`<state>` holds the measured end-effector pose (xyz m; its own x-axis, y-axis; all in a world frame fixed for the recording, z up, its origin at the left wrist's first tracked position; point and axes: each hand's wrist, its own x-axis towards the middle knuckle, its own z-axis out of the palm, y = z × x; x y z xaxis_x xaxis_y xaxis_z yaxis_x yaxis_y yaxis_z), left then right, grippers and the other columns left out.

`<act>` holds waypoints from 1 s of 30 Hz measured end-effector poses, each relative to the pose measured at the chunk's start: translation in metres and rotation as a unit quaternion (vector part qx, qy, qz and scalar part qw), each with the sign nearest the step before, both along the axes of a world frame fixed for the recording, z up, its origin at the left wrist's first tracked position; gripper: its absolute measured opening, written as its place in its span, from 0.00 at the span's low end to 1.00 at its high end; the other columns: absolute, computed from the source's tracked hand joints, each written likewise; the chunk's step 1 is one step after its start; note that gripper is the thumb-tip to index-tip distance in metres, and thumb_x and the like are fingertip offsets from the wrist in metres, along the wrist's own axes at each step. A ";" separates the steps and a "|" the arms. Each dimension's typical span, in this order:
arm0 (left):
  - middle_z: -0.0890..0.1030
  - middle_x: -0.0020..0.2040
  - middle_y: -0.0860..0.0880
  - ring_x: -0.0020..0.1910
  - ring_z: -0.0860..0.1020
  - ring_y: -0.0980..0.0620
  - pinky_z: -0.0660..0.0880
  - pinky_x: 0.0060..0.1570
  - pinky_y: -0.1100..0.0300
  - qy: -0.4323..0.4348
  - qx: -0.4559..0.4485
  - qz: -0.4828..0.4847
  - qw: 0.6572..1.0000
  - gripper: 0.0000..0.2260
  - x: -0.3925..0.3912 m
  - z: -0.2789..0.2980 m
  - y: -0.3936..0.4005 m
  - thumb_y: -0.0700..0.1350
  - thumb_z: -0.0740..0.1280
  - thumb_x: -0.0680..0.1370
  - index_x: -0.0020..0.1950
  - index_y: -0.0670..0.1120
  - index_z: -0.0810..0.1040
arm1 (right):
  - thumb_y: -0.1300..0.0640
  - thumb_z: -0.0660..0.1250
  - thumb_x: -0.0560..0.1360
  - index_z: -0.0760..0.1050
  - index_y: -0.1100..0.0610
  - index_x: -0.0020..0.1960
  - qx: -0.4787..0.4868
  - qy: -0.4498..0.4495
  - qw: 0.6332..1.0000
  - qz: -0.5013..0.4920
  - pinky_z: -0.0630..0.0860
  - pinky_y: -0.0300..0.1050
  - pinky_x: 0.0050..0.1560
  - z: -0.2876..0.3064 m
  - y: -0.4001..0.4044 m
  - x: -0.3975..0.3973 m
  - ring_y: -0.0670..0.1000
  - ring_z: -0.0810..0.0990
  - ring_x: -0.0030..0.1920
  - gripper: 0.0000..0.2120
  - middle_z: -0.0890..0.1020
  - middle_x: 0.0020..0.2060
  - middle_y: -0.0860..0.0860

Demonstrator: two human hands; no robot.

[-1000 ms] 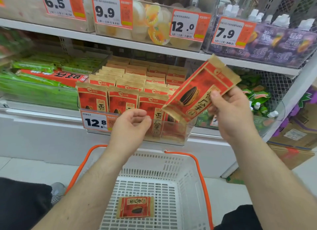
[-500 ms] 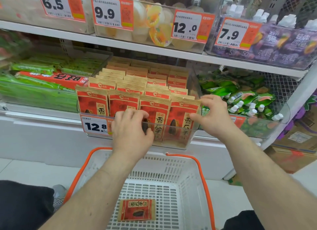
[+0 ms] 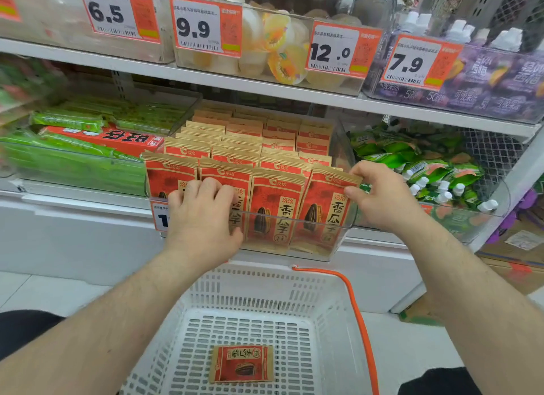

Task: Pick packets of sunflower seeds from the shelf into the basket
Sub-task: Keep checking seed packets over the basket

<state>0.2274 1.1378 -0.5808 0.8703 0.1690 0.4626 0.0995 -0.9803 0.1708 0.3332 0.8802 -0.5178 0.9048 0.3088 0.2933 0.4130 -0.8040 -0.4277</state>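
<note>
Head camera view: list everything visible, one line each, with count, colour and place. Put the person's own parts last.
Sunflower seed packets: many, red and tan, upright in rows in the clear middle-shelf bin.
Packet in basket: one, red and tan, flat on the floor of the basket.
Basket: one, white with orange handle, below the shelf.
Green packs: many, left bin.
Green spouted pouches: many, right bin.
Jelly cups: several, yellow-white, top shelf.
Purple packs: several, top right.
Price tags: four on the top shelf, white and orange.
Left hand: on the front packets.
Right hand: pinching the rightmost front packet.
</note>
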 end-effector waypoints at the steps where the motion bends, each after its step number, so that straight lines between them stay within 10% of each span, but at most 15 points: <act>1: 0.75 0.50 0.49 0.54 0.70 0.43 0.61 0.53 0.47 0.003 0.013 -0.003 1.000 0.19 0.001 0.000 0.002 0.52 0.77 0.65 0.52 0.49 0.77 | 0.57 0.70 0.77 0.72 0.46 0.44 -0.024 0.000 1.000 0.005 0.66 0.60 0.66 0.003 0.000 0.001 0.55 0.74 0.57 0.09 0.76 0.47 0.46; 9: 0.77 0.47 0.49 0.50 0.74 0.44 0.63 0.52 0.47 -0.018 0.040 -0.023 0.999 0.16 0.002 -0.003 0.005 0.51 0.77 0.64 0.48 0.49 0.78 | 0.51 0.73 0.73 0.77 0.46 0.58 -0.126 -0.072 0.989 -0.010 0.61 0.55 0.64 0.006 0.008 0.001 0.56 0.69 0.65 0.15 0.77 0.59 0.47; 13: 0.77 0.45 0.49 0.48 0.74 0.43 0.63 0.48 0.48 -0.044 0.054 -0.027 0.997 0.17 0.002 -0.002 0.010 0.51 0.78 0.62 0.46 0.49 0.78 | 0.53 0.66 0.65 0.79 0.58 0.45 -0.085 -0.251 0.964 0.015 0.73 0.53 0.45 -0.013 0.017 -0.034 0.60 0.77 0.43 0.12 0.81 0.41 0.54; 19: 0.79 0.48 0.50 0.48 0.77 0.46 0.67 0.50 0.49 0.017 0.132 -0.046 0.990 0.20 0.005 -0.005 0.011 0.56 0.77 0.66 0.51 0.49 0.77 | 0.52 0.80 0.54 0.76 0.55 0.37 -0.330 -0.143 0.933 -0.025 0.68 0.44 0.31 -0.052 0.043 -0.059 0.57 0.80 0.29 0.18 0.80 0.29 0.51; 23: 0.77 0.54 0.53 0.56 0.76 0.49 0.65 0.54 0.51 0.060 0.144 -0.041 0.987 0.18 0.013 0.005 0.013 0.56 0.72 0.73 0.58 0.51 0.75 | 0.48 0.69 0.75 0.73 0.51 0.55 -0.352 -0.134 0.926 -0.024 0.65 0.45 0.39 -0.049 0.045 -0.050 0.56 0.83 0.50 0.12 0.83 0.48 0.49; 30: 0.77 0.54 0.53 0.57 0.75 0.50 0.65 0.54 0.52 0.072 0.121 -0.017 0.990 0.14 0.056 0.029 0.021 0.54 0.73 0.72 0.54 0.52 0.77 | 0.47 0.71 0.74 0.75 0.53 0.54 -0.299 -0.129 0.945 -0.039 0.69 0.47 0.41 -0.031 0.052 -0.004 0.58 0.81 0.52 0.14 0.83 0.50 0.51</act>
